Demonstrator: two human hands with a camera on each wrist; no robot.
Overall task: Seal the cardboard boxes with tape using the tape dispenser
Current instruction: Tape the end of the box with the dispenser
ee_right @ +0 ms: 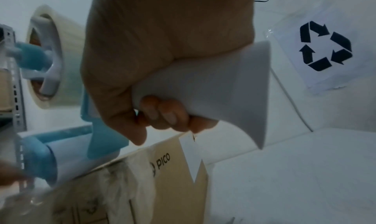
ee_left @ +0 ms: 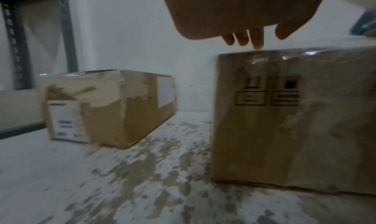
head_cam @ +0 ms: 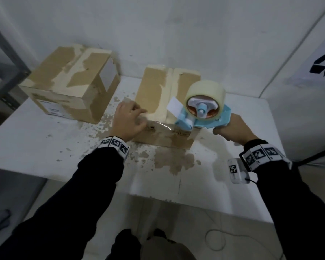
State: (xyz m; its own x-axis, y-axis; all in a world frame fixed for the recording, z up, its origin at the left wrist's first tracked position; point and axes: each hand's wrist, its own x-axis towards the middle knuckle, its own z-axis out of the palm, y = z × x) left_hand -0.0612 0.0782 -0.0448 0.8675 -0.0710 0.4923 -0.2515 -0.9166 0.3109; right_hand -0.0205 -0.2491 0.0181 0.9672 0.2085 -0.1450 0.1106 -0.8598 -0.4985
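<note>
A worn cardboard box lies mid-table, its near face printed with symbols. My left hand rests on its near left top corner, fingertips touching the taped edge. My right hand grips the handle of the light blue tape dispenser. Its roller sits on the box's near right top edge. The clear tape roll stands above it. A shiny strip of tape runs along the edge between my hands.
A second, larger cardboard box stands at the table's back left. The white table shows worn brown patches and ends close to my body. A metal shelf frame is at left, a recycling sign at right.
</note>
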